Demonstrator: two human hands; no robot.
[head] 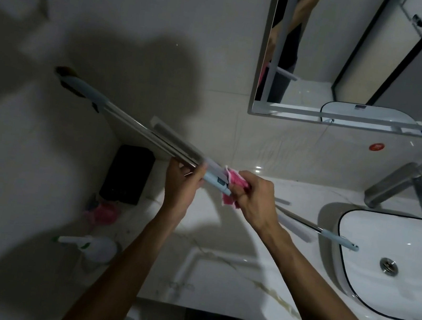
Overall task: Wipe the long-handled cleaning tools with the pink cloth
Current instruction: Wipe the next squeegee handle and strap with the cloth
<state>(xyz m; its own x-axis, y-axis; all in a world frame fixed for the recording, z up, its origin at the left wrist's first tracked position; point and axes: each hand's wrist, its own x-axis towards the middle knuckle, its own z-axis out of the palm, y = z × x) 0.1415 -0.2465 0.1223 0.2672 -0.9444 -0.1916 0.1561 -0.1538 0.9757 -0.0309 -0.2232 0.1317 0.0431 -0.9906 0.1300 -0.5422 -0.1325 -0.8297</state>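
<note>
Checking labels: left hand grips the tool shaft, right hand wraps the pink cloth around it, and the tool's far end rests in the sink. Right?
Not quite. In the head view the tool held by the left hand and wiped by the right hand with the pink cloth ends over the basin, not resting in it.

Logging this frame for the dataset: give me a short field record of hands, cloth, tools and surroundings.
left hand: grips the long-handled tool, holding it up above the counter
right hand: holds the pink cloth bunched round the tool's pale blue collar
tool pose: slanted, brush end up left near the wall
second tool: lies on the counter, blue tip over the sink rim
other items: spray bottle, black box, faucet, mirror
</note>
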